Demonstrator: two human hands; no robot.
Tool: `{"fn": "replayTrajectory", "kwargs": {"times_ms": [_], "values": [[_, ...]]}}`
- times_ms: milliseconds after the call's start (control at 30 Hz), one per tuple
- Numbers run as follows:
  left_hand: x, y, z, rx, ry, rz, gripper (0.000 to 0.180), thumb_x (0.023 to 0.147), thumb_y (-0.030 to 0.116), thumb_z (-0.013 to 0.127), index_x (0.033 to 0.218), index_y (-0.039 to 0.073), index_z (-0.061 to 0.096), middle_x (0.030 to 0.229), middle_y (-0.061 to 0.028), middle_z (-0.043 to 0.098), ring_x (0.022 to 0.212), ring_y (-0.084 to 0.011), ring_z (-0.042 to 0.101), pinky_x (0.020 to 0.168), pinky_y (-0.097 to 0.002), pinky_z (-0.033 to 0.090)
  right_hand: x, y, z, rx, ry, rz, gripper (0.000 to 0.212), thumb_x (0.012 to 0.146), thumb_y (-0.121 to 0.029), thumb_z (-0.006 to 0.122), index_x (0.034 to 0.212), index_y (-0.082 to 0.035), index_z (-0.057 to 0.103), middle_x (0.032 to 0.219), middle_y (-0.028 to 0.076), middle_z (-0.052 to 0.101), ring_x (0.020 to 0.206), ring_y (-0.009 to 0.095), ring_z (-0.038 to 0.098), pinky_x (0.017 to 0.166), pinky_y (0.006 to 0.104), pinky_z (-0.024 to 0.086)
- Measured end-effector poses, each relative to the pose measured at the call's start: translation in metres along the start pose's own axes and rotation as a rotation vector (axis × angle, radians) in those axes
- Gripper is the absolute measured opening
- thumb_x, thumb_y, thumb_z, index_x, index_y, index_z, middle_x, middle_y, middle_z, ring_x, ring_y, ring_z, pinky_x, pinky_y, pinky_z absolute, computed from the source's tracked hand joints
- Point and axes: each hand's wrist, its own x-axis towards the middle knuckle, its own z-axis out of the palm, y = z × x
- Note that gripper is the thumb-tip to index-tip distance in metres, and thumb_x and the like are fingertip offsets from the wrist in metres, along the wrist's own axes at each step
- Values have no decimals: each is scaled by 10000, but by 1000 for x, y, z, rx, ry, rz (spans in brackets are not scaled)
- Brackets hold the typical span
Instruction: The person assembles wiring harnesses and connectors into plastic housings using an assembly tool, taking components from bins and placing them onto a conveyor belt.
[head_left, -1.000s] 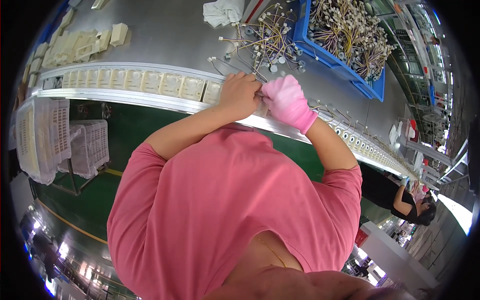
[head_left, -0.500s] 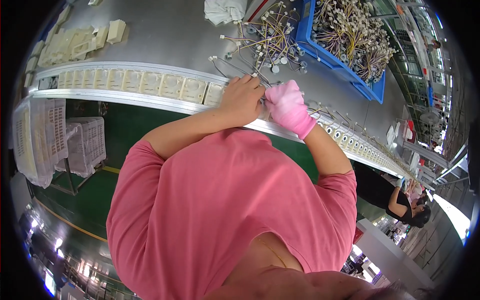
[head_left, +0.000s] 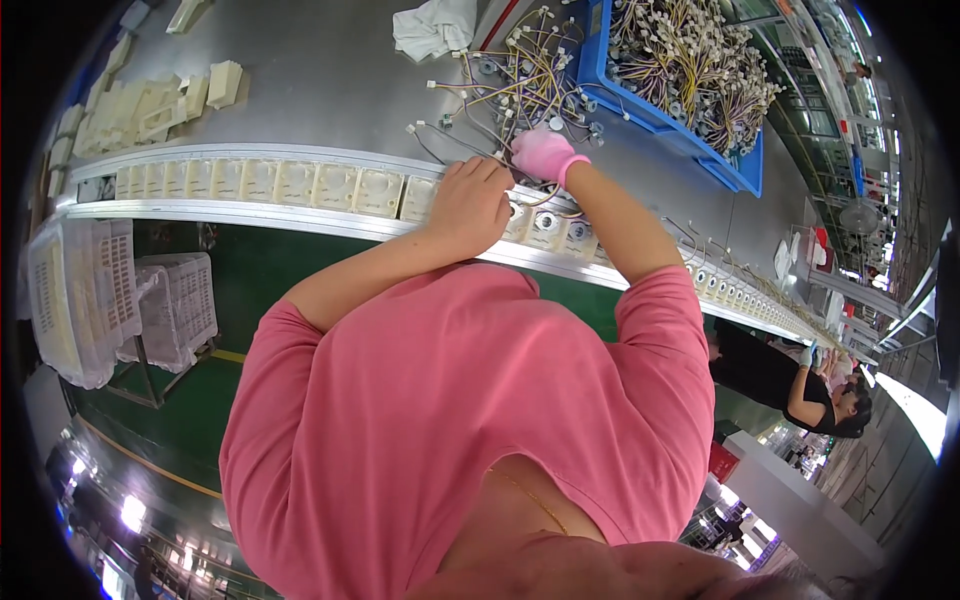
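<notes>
Head view: my bare left hand (head_left: 470,205) rests curled on a cream housing (head_left: 530,222) in the row on the worktop (head_left: 320,70). My pink-gloved right hand (head_left: 543,155), just beyond, pinches wires (head_left: 500,85); blue bin (head_left: 655,110) farther right.

The right hand (head_left: 545,155) is wearing a bright pink glove, while the left hand (head_left: 470,205) is showing bare. The shirt (head_left: 450,420) is showing a plain salmon pink. The row of housings (head_left: 260,182) on the conveyor is looking cream, like the loose cream parts (head_left: 150,100) lying on the dull grey desk (head_left: 320,80). The wire harnesses (head_left: 510,85) are showing yellow and black leads with white plugs. The bin (head_left: 650,110) is glowing blue, the cloth (head_left: 435,28) is looking white, the floor (head_left: 250,290) is showing green, and the crates (head_left: 90,300) are appearing white.
</notes>
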Motion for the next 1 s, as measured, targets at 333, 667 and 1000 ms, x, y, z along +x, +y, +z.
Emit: {"fn": "replayTrajectory", "kwargs": {"times_ms": [333,667,1000], "values": [[45,-4,-29,-264,203,15,367,734,53,606,1086,26,508,1020,-158,562,1003,-322,517,895,-417,385,-84,9,-94,1167,407,-248,172,817,-182,581,787,-26,647,684,-32,549,602,37,433,551,173,344],[54,-34,-22,-1088,-438,-642,297,916,274,432,957,19,579,956,-91,588,841,-157,581,736,-297,486,-100,-68,-73,1103,833,-162,261,827,-242,558,939,-19,634,688,25,585,632,123,548,624,274,447],[37,-35,-36,-853,-211,-627,421,934,351,469,787,-9,632,690,-70,629,595,-227,587,606,-330,473,-113,-96,-35,415,877,-153,371,746,-177,616,1094,-60,564,776,98,591,723,279,591,648,379,471]]}}
